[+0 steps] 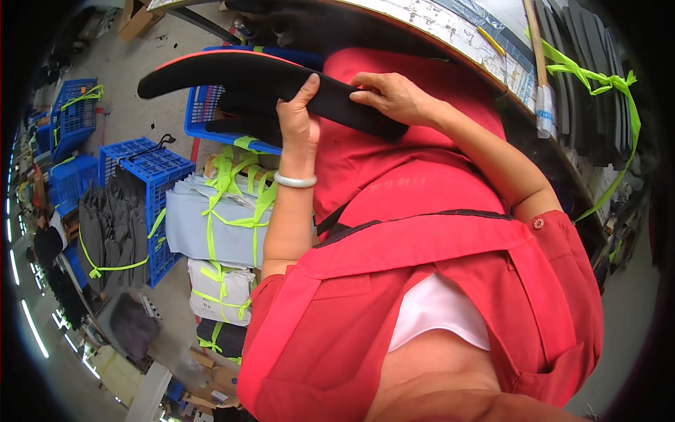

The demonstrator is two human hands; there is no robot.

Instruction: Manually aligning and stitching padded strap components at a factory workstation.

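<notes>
A long, curved black flat piece [232, 76] with a pinkish-red far edge stretches across in front of me, above my lap. My left hand [299, 123] grips it near the middle, the thumb lying on its dark face and the other fingers mostly hidden behind it. At its right end my right hand [390, 95] is closed, fingertips pressed together against the black surface; whether they pinch the piece or something small on it does not show. Below the piece, more black pieces [246, 126] lie in a blue plastic crate [200, 126].
Left of me stand a blue crate [158, 165], tied grey pieces [116, 232] and a light-blue bundle [193, 228] with green straps. A worn workbench [450, 32] runs along the far right, holding a yellow tool [491, 41] and a strapped stack of dark strips [590, 77].
</notes>
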